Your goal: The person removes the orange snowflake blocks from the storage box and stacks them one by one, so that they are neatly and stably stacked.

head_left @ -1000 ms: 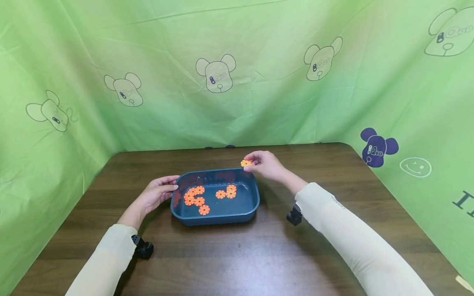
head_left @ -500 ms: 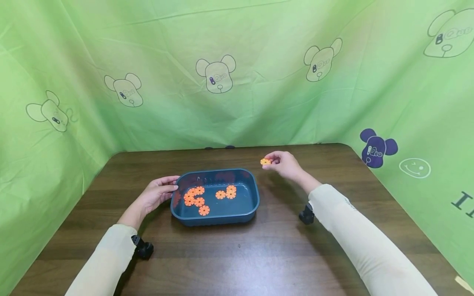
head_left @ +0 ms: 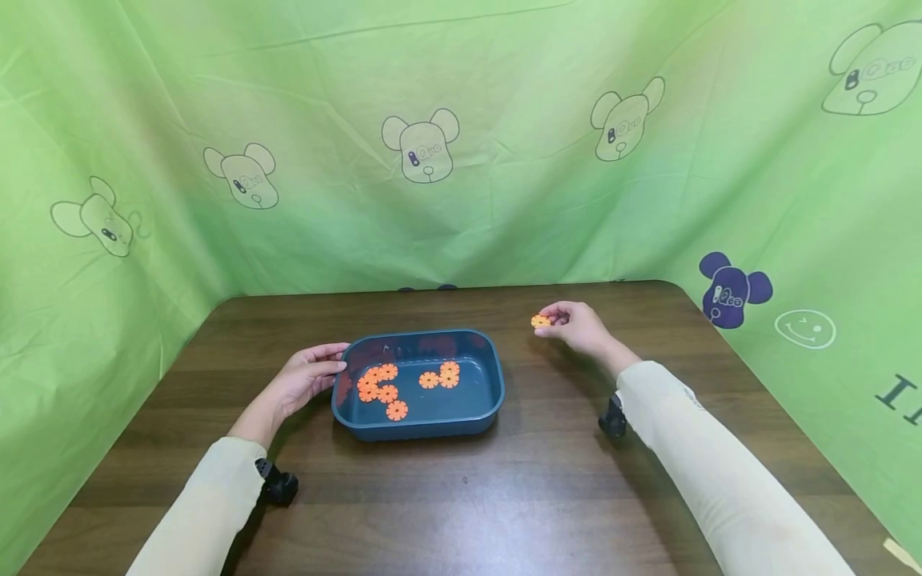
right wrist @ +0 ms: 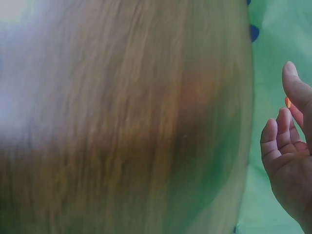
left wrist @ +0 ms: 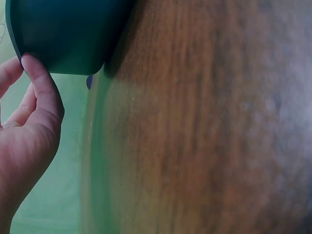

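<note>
A dark blue rectangular tub [head_left: 418, 430] sits on the wooden table, several orange notched plastic discs [head_left: 397, 410] lying on its floor. At its left end my left hand [head_left: 298, 380] pinches the rim between thumb and fingers; the left wrist view shows the thumb [left wrist: 43, 85] on the tub's wall [left wrist: 73, 36]. To the right of the tub, my right hand [head_left: 579, 326] pinches one more orange disc [head_left: 540, 321] above the table. Only a sliver of that disc [right wrist: 288, 103] shows past the thumb in the right wrist view.
The brown wooden table [head_left: 461, 504] reaches back to a green curtain [head_left: 490, 232] printed with bear heads, which also hangs along both sides. Black cameras [head_left: 279, 485] are strapped at both wrists.
My right hand has moved right, from over the tub's far right corner to over the table, with the orange disc still pinched. My left hand and the tub have stayed in place.
</note>
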The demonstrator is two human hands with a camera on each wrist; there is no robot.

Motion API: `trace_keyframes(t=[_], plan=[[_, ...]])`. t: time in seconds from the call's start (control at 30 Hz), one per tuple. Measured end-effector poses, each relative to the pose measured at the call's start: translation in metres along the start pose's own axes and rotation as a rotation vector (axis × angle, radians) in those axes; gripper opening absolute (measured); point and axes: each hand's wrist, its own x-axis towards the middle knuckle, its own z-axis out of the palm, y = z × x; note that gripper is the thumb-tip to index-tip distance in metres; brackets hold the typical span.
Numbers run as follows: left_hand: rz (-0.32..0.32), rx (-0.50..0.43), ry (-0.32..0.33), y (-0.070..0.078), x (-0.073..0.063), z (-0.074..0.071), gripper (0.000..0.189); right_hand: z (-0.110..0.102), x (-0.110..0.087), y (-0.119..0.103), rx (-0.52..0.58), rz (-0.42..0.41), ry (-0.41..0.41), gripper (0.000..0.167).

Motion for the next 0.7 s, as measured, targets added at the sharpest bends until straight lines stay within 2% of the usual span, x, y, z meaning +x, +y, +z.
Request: trace_keyframes(t=[0.5,0.7], plan=[[-0.004,0.010,0.001,0.001,0.000,0.001,0.047,-0.007,-0.004,0.021,0.000,0.030,-0.046,0.037],[-0.012,0.002,0.007,0.001,-0.001,0.001,0.045,-0.008,-0.010,0.023,-0.010,0.036,-0.063,0.036]])
